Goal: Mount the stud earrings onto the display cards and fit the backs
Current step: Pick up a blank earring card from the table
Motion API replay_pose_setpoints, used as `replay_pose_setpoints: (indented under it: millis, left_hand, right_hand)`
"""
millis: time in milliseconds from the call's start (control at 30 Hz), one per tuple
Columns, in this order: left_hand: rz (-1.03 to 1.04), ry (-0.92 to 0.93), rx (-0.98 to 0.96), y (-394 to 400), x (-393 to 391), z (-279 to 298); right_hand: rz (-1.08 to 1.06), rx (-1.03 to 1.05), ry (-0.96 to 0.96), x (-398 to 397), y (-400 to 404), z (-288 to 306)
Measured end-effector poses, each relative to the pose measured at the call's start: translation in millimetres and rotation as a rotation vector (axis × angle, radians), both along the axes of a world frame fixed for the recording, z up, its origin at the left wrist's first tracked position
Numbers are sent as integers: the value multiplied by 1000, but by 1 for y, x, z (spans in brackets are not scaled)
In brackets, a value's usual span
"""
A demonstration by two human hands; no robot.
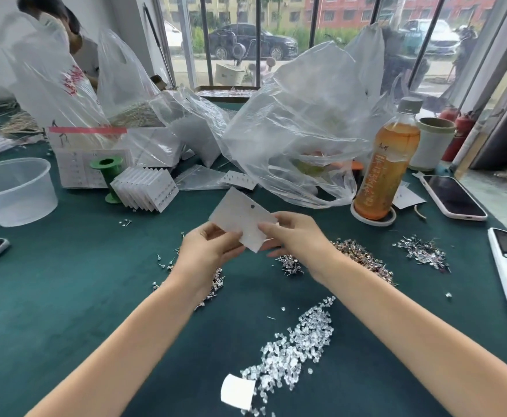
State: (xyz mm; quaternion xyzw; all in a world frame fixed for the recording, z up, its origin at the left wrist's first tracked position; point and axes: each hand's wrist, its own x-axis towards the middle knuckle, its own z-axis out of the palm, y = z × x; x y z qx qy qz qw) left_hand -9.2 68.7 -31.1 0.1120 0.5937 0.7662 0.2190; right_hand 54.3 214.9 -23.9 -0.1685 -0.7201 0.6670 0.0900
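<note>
A white display card (pixel 240 216) with a small hole is held above the green table, tilted. My left hand (pixel 205 251) pinches its lower left edge, and my right hand (pixel 296 236) pinches its right edge. Heaps of stud earrings lie under and beside the hands: one (pixel 216 282) below my left hand, one (pixel 291 264) between the hands, a bigger one (pixel 363 257) to the right. A pile of clear plastic earring backs (pixel 297 347) spreads near the front edge. A fanned stack of filled cards (pixel 145 189) stands at the back left.
A clear plastic tub (pixel 14 191) sits at the left, a tea bottle (pixel 387 164) and phones (pixel 453 197) at the right. Crumpled plastic bags (pixel 294 127) fill the back. Another earring heap (pixel 425 254) lies far right. A person sits at the back left.
</note>
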Motion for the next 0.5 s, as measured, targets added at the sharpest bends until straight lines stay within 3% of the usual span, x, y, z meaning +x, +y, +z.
replay_pose_setpoints:
  millis: [100,200,267,333,500]
  left_hand:
    - [-46,55,-62,-15,3,-5]
    - [-19,537,-386,-36,-4,-4]
    - [-121,898,-543,-50,-10,-3]
    - [-208,1113,-673,-59,-14,-5]
    - [-204,1188,-662,-70,-20,-10]
  right_hand:
    - [42,80,-25,0,-4,0]
    - [129,189,-74,-2,-6,0]
    - [187,209,-96,-3,-8,-1]
    - [245,205,-110,-5,-10,-1]
    - [317,209,-132,-10,-13,-1]
